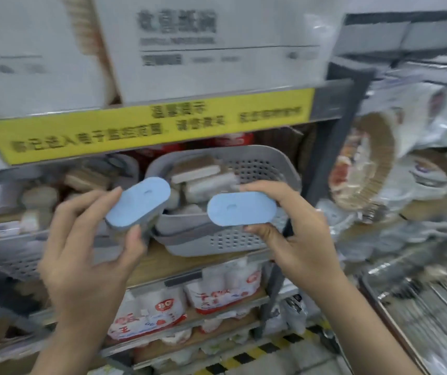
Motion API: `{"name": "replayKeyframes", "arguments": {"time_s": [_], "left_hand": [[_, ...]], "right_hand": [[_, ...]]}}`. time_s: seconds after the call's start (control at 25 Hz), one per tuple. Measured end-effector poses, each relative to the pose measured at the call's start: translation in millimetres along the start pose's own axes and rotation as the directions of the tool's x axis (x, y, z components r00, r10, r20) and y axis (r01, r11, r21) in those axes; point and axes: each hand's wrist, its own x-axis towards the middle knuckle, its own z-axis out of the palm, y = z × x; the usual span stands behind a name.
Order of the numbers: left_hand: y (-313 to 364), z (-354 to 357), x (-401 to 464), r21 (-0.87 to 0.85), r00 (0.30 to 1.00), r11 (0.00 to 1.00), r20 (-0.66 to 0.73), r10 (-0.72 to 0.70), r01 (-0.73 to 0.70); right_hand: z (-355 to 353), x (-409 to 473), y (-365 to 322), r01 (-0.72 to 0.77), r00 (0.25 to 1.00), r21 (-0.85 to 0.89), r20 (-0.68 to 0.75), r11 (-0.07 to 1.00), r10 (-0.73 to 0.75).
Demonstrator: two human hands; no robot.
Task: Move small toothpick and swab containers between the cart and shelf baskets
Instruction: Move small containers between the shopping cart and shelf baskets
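Left hand (81,239) and right hand (295,234) each pinch a blue-lidded container (138,204), the other (241,209). Likely light, rigid plastic; grip the narrow sides near the grey basket (257,163).

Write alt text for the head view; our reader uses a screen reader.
Each hand, left hand and right hand, holds a blue-lidded container before a grey perforated basket of small boxes on a store shelf.

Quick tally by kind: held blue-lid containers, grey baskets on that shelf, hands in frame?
Blue-lid containers: 2, one in the left hand at, one in the right hand at
Grey baskets: 2, centre and left
Hands: 2
Total: 6
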Motion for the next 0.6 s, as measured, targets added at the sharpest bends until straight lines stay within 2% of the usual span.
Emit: {"name": "replayKeyframes", "arguments": {"time_s": [0.08,0.16,0.28,0.36,0.44,0.6], "left_hand": [[27,22,-7,-0.162,0.979,0.973,0.147,-0.140,0.164],[66,51,-12,-0.272,0.903,0.886,0.322,-0.285,0.376],[159,83,-34,-0.516,0.939,0.799,0.298,-0.170,0.308],[218,98,-49,-0.638,0.892,0.645,0.419,-0.168,0.421],[257,127,-70,-0.655,0.828,0.550,0.547,-0.127,0.517],[322,170,-112,-0.556,0.676,0.469,0.725,-0.131,0.686]], "right_hand": [[-36,-35,2,-0.128,0.990,0.019,-0.059,0.992,0.128],[-73,-75,3,-0.289,0.949,0.042,-0.122,0.956,0.292],[-139,-145,3,-0.493,0.829,0.098,-0.249,0.864,0.501],[-179,-192,1,-0.562,0.756,0.105,-0.339,0.821,0.561],[-218,-236,-1,-0.624,0.666,0.147,-0.412,0.767,0.621],[-272,-297,2,-0.678,0.515,0.286,-0.473,0.677,0.715]]}}
